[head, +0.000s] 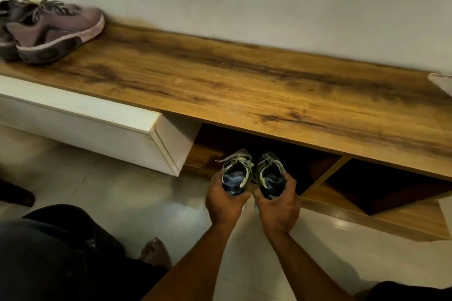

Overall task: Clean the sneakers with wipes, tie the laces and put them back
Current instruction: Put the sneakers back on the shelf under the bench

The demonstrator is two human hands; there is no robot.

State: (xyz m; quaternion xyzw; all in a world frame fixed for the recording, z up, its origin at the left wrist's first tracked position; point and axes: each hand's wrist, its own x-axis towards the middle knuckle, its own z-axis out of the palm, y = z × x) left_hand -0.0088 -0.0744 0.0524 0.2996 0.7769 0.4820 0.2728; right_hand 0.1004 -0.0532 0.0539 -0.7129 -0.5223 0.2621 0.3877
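Left hand (223,205): curled round the heel of the left sneaker (236,173), fingers wrapped under and around it.
Right hand (277,208): curled round the heel of the right sneaker (270,175), thumb along its outer side.
Sneakers: side by side, touching or nearly so, toes pointing away from the fingers into the open compartment (256,149) under the counter (244,85); laces pale, whether tied cannot be told.
Beyond the fingers, up left: purple-grey pair of shoes (53,29) on the counter top by the wall.
Left of the fingers: white cabinet door (85,127), swung open.
Right of the fingers: second open compartment (381,186).
Far right edge: white object (442,82) on the counter, cut off.
Below: tiled floor (110,190), bare foot (156,252).
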